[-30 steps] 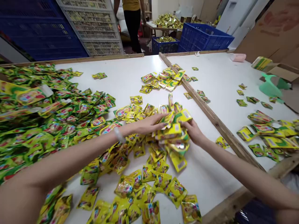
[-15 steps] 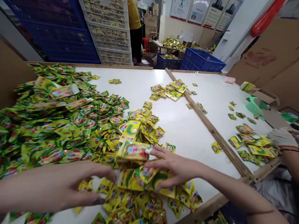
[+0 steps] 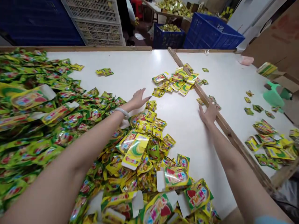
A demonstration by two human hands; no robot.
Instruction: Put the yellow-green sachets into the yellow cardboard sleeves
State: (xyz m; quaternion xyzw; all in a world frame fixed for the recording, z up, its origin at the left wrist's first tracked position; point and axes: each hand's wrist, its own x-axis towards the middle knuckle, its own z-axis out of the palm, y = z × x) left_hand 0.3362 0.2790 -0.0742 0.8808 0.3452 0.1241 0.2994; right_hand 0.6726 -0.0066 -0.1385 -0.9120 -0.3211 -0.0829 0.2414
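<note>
White tabletop shows in a bare patch just left of the wooden divider, with 2 hands at its far end. The left hand is well left of the divider, fingers spread, with nothing visible in its grasp. The right hand is at the divider's left edge, fingers extended and not clenched; a few small sachets lie by its fingertips, and I cannot tell whether it touches them.

Left of the divider lie the yellow sachets, with flap-open cartons on them; farther left is the green heap. These 2 piles meet under the left forearm, so a low sweep of that arm could mix them. The bracelet might also snag a loose flap.

At the divider's far part, a small carton cluster partly overlaps the wood. A hard push rightward would likely tip packs over it, towards the separate group right of the divider. Pulled too fast, the right hand could knock its knuckles on the raised wood.
</note>
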